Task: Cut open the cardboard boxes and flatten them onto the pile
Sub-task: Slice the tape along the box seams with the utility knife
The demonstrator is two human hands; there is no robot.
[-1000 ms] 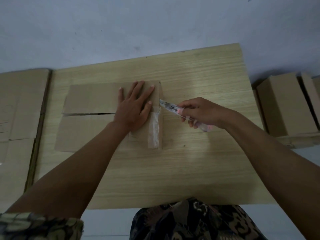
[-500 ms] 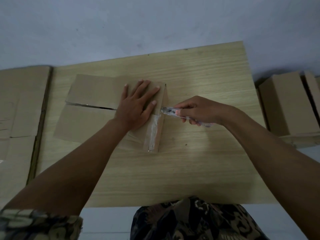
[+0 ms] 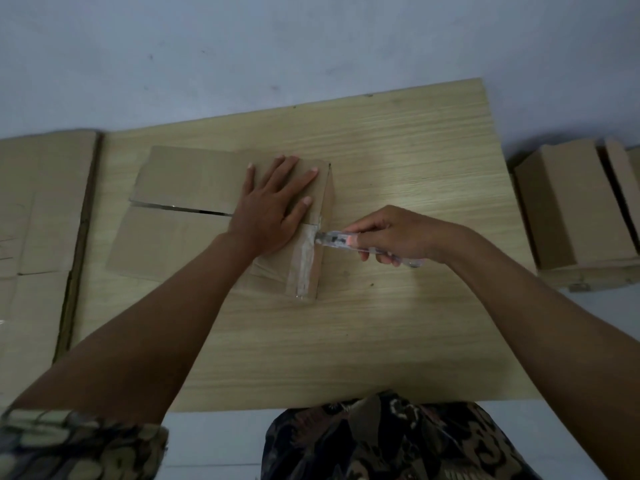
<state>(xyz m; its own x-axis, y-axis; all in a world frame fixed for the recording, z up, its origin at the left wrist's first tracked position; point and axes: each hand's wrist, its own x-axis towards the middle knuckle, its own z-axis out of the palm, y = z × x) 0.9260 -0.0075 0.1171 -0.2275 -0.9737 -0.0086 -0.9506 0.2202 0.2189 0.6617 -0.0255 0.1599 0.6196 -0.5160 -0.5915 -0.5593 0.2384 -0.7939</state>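
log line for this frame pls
left hand flat on box | right hand grips cutter | blade at taped end seam

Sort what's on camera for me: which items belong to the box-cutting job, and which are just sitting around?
In the job:
- cardboard box, pressed flat by the left hand
- cutter, gripped by the right hand, tip at the taped seam
- flattened pile, left
- uncut boxes, right

Just there:
- wooden board
- patterned clothing

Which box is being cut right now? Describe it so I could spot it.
Start at the wooden table. On its left half lies the cardboard box, pressed flat under the left hand. Unlike the boxes standing off to the right, it carries a shiny tape strip.
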